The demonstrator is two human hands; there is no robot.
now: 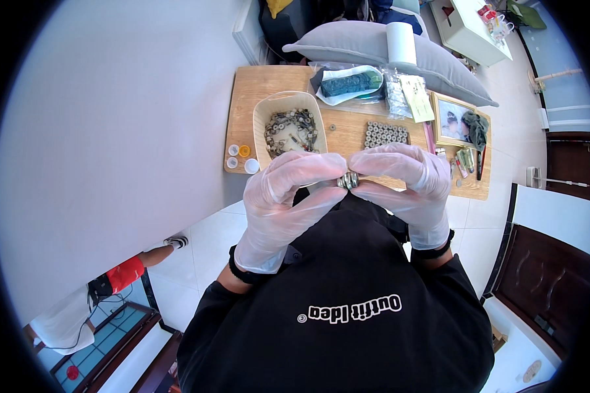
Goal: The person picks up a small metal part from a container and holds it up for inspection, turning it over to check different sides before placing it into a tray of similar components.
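Observation:
Both my hands wear thin whitish translucent gloves and meet in front of my chest, above the near edge of the table. Between the fingertips of my left hand (283, 196) and my right hand (410, 187) is a small shiny metal part (349, 181), rounded and ridged. Each hand pinches it from its own side with thumb and fingers. Its exact kind is too small to make out. Just beyond my left hand stands a cream plastic bin (259, 124) with many loose small metal parts inside. Past my right hand, small round metal pieces (385, 135) stand packed in rows.
On the wooden table (269, 77) are small white and orange caps (244, 151) at left. A bag with a dark teal block (351, 83), a photo frame (437, 134) and a dark cloth (476, 128) lie farther back. A grey pillow (347, 42) borders the far edge. Another person (124, 274) is at lower left.

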